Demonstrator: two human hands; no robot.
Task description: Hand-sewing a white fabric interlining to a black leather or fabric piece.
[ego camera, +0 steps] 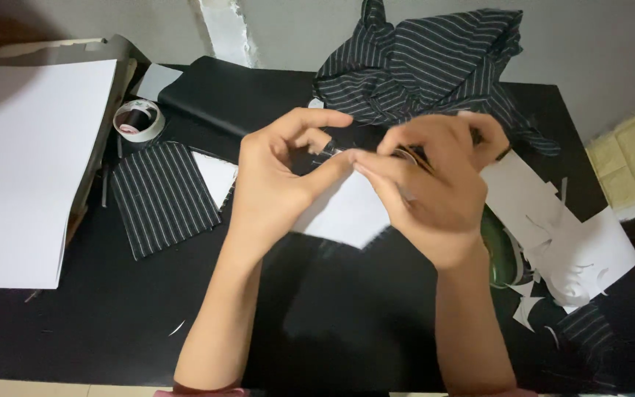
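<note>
over the middle of the black table point(112, 323), both hands meet fingertip to fingertip, just above a white paper piece point(339, 217) that lies flat beneath them. the left hand point(277, 176) curls its thumb and forefinger into a loose ring, the other fingers bent, and its tips close on something small and thin at the meeting point; the right hand point(435, 184) comes in from the opposite side with thumb and fingers pinched tight on the same spot. what they pinch is too small and too hidden to name; a thin pale glint shows between the fingertips, running roughly left to right, from one hand toward the other. neither hand is nearer: the thing sits between them, shared. a dark object also seems tucked under the right hand's fingers, but i cannot tell what it is.

around them: a striped fabric square point(159, 197) well to the left, a roll of tape point(140, 120) beyond it, a stack of white paper sheets point(27, 169) at the far left, a bundle of striped cloth point(428, 62) at the back edge, and white paper offcuts point(575, 257) to the right.
</note>
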